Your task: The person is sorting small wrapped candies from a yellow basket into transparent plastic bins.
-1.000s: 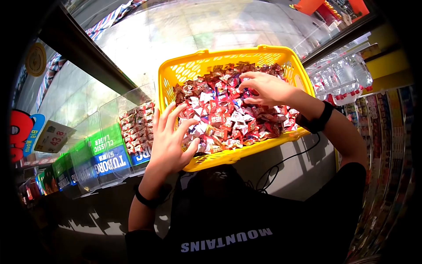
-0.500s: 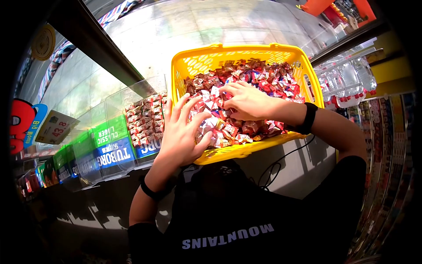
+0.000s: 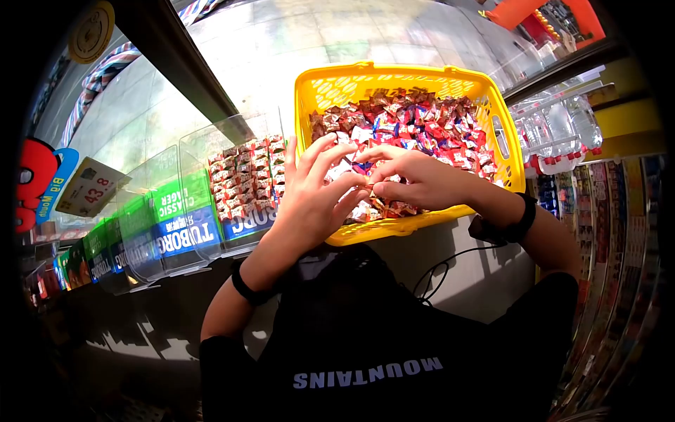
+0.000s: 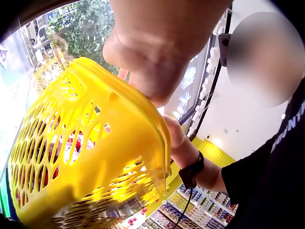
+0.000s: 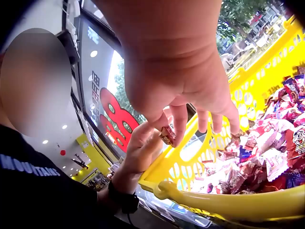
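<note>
A yellow plastic basket [image 3: 404,228] stands in front of the person, holding a heap of red, white and purple wrapped candies [image 3: 439,133]. Over the basket's near left part, my right hand [image 3: 425,179] pinches one small wrapped candy [image 5: 167,135] between thumb and forefinger. My left hand [image 3: 309,200] is over the left rim, fingers spread, its thumb and forefinger tips right at the right hand's fingertips. In the right wrist view, the left hand shows just behind the pinched candy. The left wrist view shows the basket's outer wall below that hand.
To the left, clear acrylic bins stand before green and blue beer cases [image 3: 183,228]; one bin holds stacked rows of small packets [image 3: 242,179]. A price card [image 3: 91,190] is farther left. Water bottles [image 3: 562,126] stand at the right, above stocked shelves. A black cable [image 3: 439,271] hangs below the basket.
My right hand has gone from the middle of the heap leftward and toward the person, meeting the left hand's fingertips. The basket appears farther right in the view.
</note>
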Available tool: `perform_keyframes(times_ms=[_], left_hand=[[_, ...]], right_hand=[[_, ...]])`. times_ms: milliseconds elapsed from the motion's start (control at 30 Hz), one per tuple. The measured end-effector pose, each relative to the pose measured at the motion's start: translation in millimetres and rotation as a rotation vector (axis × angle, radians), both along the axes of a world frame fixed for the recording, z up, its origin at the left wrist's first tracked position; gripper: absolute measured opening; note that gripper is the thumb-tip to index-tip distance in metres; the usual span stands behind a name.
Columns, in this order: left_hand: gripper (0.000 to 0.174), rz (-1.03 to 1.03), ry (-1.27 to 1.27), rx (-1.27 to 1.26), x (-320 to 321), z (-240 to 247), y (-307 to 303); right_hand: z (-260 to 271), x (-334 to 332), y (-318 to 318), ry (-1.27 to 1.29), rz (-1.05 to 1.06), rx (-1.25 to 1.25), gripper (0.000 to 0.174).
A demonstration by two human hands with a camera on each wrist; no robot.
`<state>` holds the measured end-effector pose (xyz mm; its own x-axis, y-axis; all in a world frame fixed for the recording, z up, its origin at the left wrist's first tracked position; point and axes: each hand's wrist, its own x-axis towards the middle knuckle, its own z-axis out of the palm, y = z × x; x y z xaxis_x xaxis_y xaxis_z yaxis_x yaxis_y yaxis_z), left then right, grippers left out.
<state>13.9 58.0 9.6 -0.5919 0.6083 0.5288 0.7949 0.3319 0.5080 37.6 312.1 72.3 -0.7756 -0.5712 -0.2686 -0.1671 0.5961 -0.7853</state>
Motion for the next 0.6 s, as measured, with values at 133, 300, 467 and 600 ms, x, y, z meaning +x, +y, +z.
perform_keyframes(times_ms=[133, 300, 467, 600], left_hand=[[0.013, -0.002, -0.009, 0.03, -3.7, -1.7, -1.8], [0.016, -0.006, 0.002, 0.001, -2.2, 6.9, -7.3], [0.019, -0.078, -0.002, -0.004, 7.0, 7.6, -40.2], [0.032, -0.073, -0.068, -0.013, 14.4, 2.9, -68.0]], right_hand=[[9.1, 10.7, -10.5, 0.017, -0.064, 0.033, 0.039], [4.8, 26.7, -19.0, 0.333, -0.094, 0.061, 0.026], [-7.8, 56.2, -46.9, 0.616, -0.143, 0.002, 0.014], [-29.1, 65.1, -86.0, 0.93, -0.122, 0.041, 0.013]])
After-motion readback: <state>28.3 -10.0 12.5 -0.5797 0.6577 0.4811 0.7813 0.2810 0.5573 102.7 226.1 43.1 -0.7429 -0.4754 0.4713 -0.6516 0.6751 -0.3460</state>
